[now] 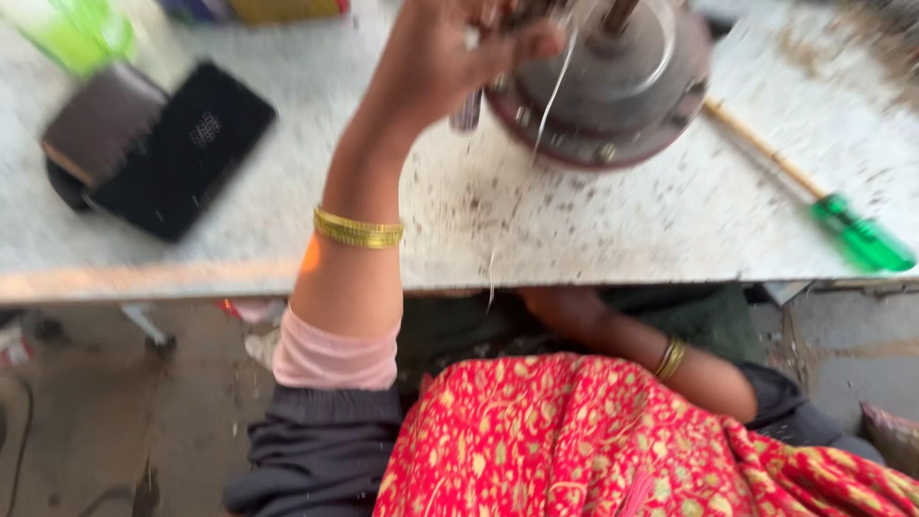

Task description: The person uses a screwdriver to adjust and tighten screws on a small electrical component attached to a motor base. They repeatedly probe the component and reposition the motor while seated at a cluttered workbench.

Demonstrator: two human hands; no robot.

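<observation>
— White and speckled with dark grit, the table (574,230) fills the upper half of your view, with bare concrete floor (115,412) below its front edge. What is your left hand doing?

— Your left hand (450,53) reaches up over the table, its grip clenched around a thin wire (553,86) and what looks like a small metal tool (467,110), just beside the round grey metal part (613,86). That part sits at the far edge of the table, a ring of bolts around its reddish rim. The wire trails down from your fingers across its face.

— And the right?

— Your right forearm (622,340) goes under the table edge; the hand itself is hidden, so I cannot tell its grip. Gold bangles sit on both wrists.

— What else is there?

— A green-handled screwdriver (814,196) lies to the right of the metal part. A black phone (182,148) and a brown wallet (100,124) lie at far left. Red patterned cloth (613,440) covers your lap.
</observation>
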